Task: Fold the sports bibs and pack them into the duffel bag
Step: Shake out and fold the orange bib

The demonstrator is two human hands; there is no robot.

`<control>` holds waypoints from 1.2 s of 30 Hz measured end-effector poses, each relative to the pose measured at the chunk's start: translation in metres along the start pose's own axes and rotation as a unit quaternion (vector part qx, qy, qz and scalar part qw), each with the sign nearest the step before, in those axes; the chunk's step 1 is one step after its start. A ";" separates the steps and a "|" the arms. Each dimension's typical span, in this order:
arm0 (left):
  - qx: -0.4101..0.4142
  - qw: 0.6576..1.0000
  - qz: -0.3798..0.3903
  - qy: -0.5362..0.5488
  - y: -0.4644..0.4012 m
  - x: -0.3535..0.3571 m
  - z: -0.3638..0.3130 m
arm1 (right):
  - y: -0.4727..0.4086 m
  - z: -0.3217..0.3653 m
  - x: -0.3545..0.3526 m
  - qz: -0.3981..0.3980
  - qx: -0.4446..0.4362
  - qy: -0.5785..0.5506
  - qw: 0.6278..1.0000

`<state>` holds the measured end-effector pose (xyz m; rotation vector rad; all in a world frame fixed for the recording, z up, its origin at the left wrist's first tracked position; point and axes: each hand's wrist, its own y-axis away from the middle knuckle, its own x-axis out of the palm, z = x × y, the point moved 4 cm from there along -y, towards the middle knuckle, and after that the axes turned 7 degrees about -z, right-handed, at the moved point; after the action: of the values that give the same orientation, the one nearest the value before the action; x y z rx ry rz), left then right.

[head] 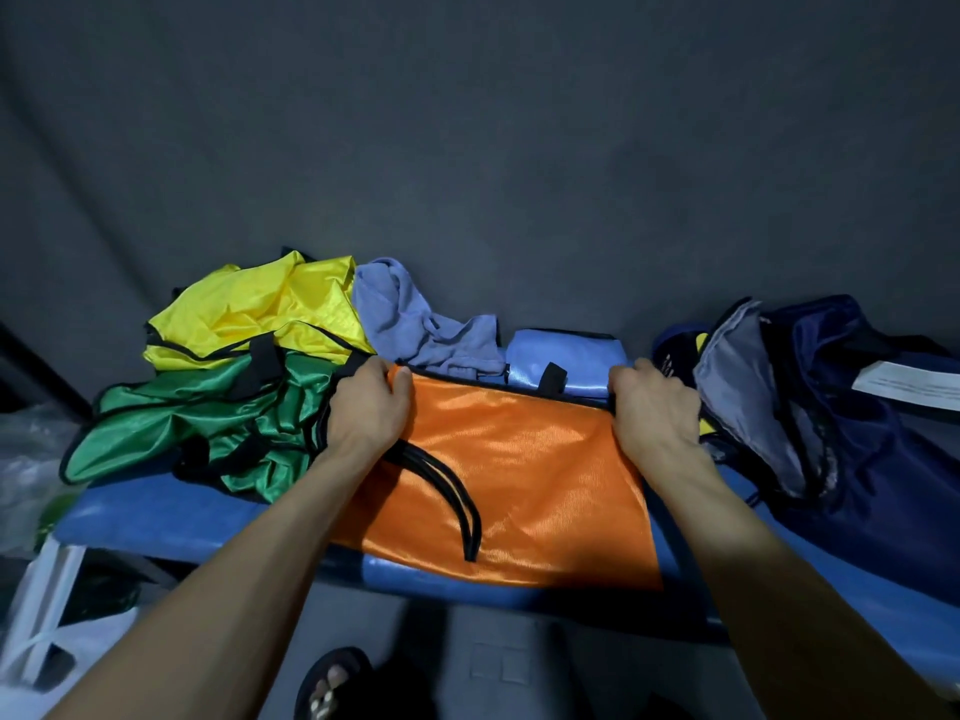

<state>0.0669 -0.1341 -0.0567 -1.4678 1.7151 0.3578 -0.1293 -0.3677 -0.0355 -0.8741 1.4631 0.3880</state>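
Head view: left hand [366,407] and right hand [655,407] pinch the far corners of the shiny, flat-spread orange bib [519,475].

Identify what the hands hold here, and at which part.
Both grip the orange bib along its far edge: left hand at the far-left corner, right hand at the far-right corner.
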 end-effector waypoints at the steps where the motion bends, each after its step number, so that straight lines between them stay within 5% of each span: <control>1: 0.013 1.000 0.007 -0.026 -0.001 0.003 0.002 | -0.001 0.001 0.001 0.005 0.001 0.001 1.000; 10: 0.091 0.983 0.050 -0.150 -0.001 0.007 -0.008 | 0.029 -0.003 -0.026 -0.066 -0.011 -0.101 0.993; 15: 0.177 0.943 0.038 -0.279 0.017 -0.014 -0.033 | 0.057 -0.019 -0.012 0.122 0.076 -0.147 0.979; 17: 0.260 0.942 0.008 -0.213 0.032 -0.018 -0.051 | 0.064 -0.024 -0.003 0.177 0.121 -0.248 0.945; 20: 0.326 0.933 0.141 -0.055 0.062 -0.005 -0.068 | 0.071 -0.025 0.007 0.147 0.156 -0.356 0.910; 23: 0.334 0.880 0.295 -0.166 0.086 0.024 -0.055 | 0.080 -0.025 0.011 0.110 0.210 -0.467 0.852; 26: 0.319 0.855 0.352 -0.210 0.105 0.035 -0.046 | 0.088 -0.030 0.010 0.126 0.268 -0.588 0.753; 30: 0.334 0.863 0.316 -0.207 0.125 0.026 -0.068 | 0.102 -0.042 0.006 0.211 0.339 -0.664 0.632; 32: 0.346 0.883 0.259 -0.183 0.126 0.023 -0.075 | 0.109 -0.045 0.006 0.248 0.348 -0.668 0.610; 36: 0.341 0.867 0.302 -0.202 0.131 0.035 -0.065 | 0.119 -0.037 0.006 0.253 0.338 -0.674 0.606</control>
<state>-0.0779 -0.1661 -0.0807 -0.2955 1.6624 0.3042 -0.2387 -0.3183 -0.0691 0.5402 0.2283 0.6333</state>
